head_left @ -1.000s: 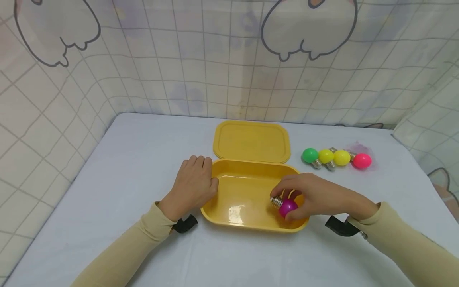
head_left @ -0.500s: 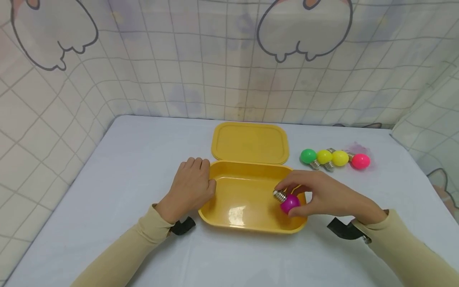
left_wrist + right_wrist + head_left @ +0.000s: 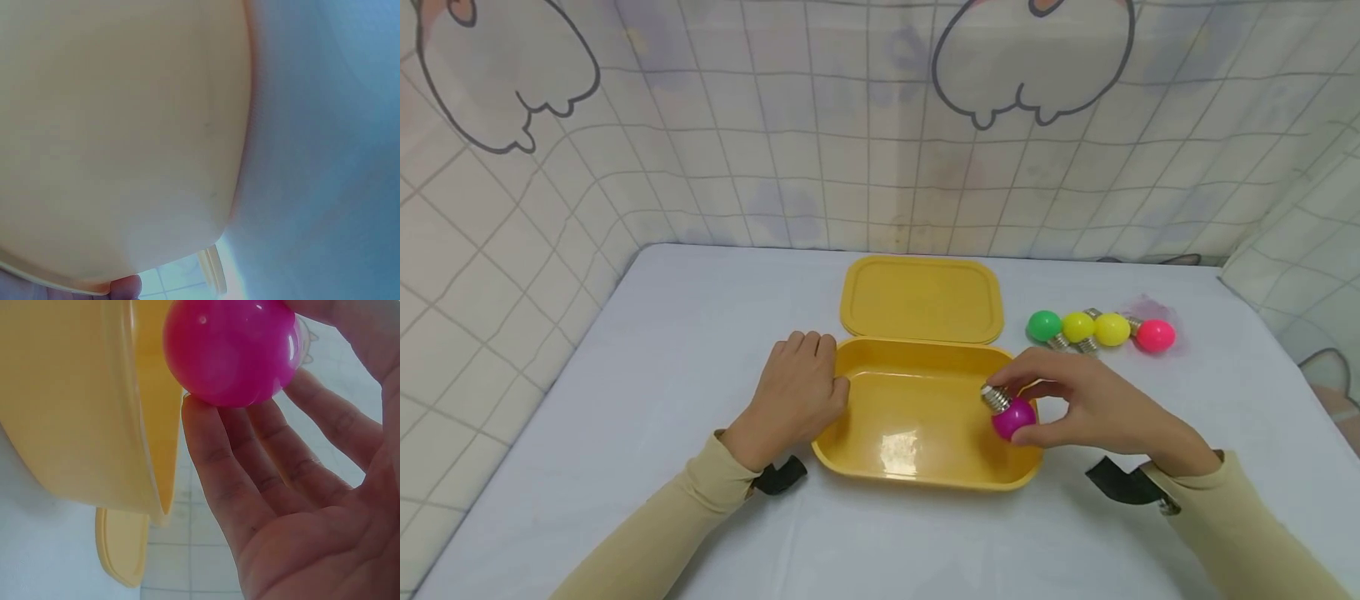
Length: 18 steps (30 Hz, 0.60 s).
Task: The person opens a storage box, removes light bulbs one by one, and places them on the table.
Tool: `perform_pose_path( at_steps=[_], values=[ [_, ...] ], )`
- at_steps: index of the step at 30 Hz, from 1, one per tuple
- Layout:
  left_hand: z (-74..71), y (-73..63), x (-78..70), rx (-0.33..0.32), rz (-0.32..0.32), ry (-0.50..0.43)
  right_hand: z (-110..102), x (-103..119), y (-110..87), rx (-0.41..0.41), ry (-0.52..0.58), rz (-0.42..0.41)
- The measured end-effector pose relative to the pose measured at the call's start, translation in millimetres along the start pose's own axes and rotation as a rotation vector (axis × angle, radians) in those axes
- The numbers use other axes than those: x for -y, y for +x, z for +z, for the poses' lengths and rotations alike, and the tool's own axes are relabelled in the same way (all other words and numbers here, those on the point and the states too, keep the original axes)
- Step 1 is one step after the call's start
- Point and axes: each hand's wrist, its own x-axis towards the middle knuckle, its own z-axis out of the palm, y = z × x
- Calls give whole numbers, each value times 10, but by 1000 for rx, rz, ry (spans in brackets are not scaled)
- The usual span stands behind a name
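My right hand (image 3: 1078,404) pinches a magenta light bulb (image 3: 1013,419) between thumb and fingers. Its silver screw base points up and to the left, over the right end of a yellow plastic box (image 3: 910,408). From the right wrist, the glossy bulb (image 3: 231,350) fills the top, with the fingertips under it and the box's rim (image 3: 144,437) beside it. At the box's left end, my left hand (image 3: 797,387) grips the rim. The left wrist view is mostly the box's outer wall (image 3: 112,125), with a few fingers (image 3: 125,287) showing at its edge.
Behind the box lies its flat yellow lid (image 3: 921,300). To the right, a row of bulbs rests on the white cloth: green (image 3: 1044,326), two yellow (image 3: 1112,330) and pink (image 3: 1155,336), near a scrap of pinkish film. A grid-patterned curtain (image 3: 880,167) hangs behind the table.
The right hand has lifted the magenta bulb up and slightly to the right, from lower inside the box toward its right rim. The left hand has kept its hold on the box.
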Motion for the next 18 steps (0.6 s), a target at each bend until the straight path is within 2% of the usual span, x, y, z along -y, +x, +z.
perform_pose_path(
  at_steps=[4, 9, 18],
  values=[
    [3, 0, 2, -3, 1, -1, -14, -35, -17, -30, 29, -45],
    [10, 0, 3, 8, -3, -8, -46, -85, -38, -57, 45, -35],
    [-12, 6, 2, 41, -17, -33, -137, -98, -69, -106, 5, -11]
  ],
)
